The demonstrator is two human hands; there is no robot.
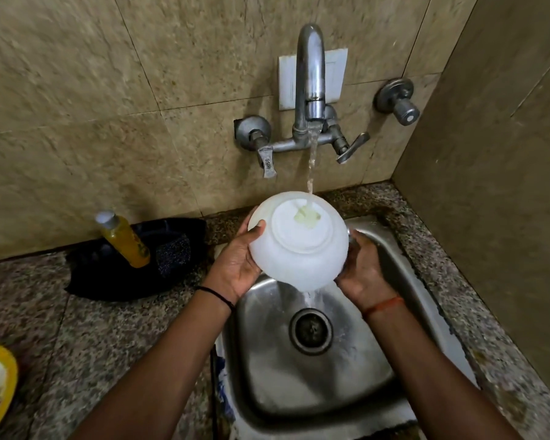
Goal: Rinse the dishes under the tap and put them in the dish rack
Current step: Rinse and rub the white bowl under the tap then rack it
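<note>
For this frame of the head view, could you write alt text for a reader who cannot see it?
Both hands, left hand and right hand, hold an upturned white bowl under the running tap, above a steel sink. A yellow soap bottle stands on the counter to the left.

White plastic bowl (299, 246) upside down, base tilted twd camera, held over sink (404, 258) w/ tap (310, 77) water hitting base

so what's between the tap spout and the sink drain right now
In the head view, the white bowl, held bottom-up by the left hand and right hand, sits between the tap spout and the drain, with the water stream hitting its base.
</note>
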